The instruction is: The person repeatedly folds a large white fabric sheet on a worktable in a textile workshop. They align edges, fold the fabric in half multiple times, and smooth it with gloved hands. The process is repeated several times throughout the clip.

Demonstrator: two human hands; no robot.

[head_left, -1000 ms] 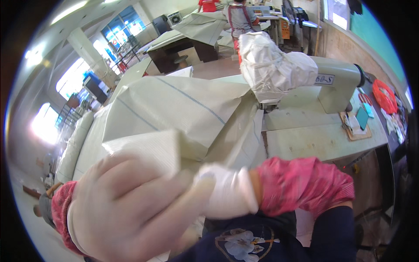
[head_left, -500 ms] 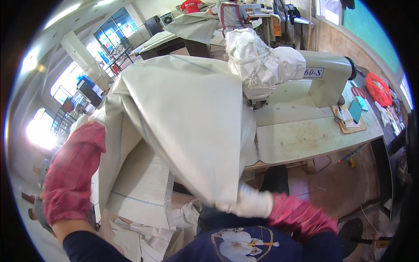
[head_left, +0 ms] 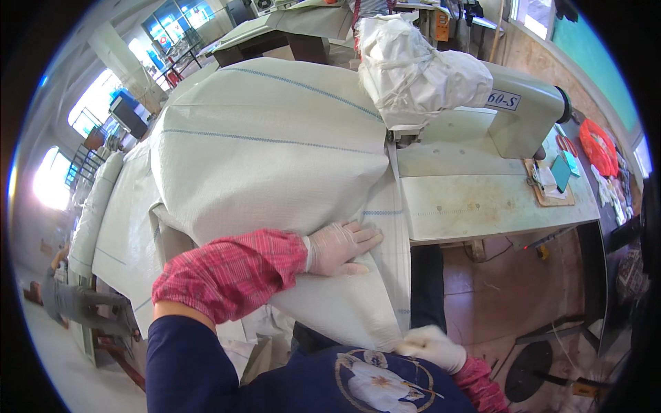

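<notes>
Atop the near fold: left hand in a thin white glove, below a pink plaid sleeve cover; palm down, fingers extended and open, apparently pressing the material flat.
Near corner: right hand in a white glove, fingers curled in beside the material; whether they pinch it cannot be told. That position would suit keeping the edge straight.
White woven-plastic sheet: lies left of the machine head, its near corner reaching the wearer's front; slightly glossy, bulging, creased, crossed by blue dashed stripes.
Right margin: narrow strip running up to the machine head, probably so placed for alignment.
Beige sewing machine: head wrapped in white cloth, perhaps for protection.
Pale green, stained bench: brown clipboard at its far right, likely there to leave working room.
</notes>
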